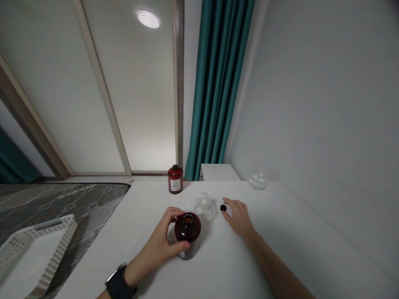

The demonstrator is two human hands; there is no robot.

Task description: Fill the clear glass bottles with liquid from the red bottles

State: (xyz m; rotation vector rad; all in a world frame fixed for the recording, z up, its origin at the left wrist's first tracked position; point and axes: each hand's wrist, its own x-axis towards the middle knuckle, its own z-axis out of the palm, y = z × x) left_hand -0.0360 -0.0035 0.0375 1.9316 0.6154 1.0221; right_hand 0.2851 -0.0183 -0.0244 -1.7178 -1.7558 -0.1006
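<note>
**Open bottle steadied, cap at the fingertips**

From my remote seat, the white table (280,257) fills the lower view, and I place everything against the open dark red bottle (187,234) standing upright near its middle. Far left of that bottle, off the table, a white perforated basket (40,249) sits on a dark patterned surface. My left hand (162,245) is wrapped around the open bottle's left side, fingers curled against the glass, a black watch (120,284) on the wrist. My right hand (238,216) lies to the bottle's right, palm down on the table, fingers loosely spread. Beyond the open bottle stands a second red bottle (175,179), capped and labelled. Just behind and right of the open bottle lies crumpled clear plastic (205,206); another clear wad (258,180) sits farther right. The small black cap (223,208) rests at my right fingertips; I cannot tell whether they touch it.
</note>
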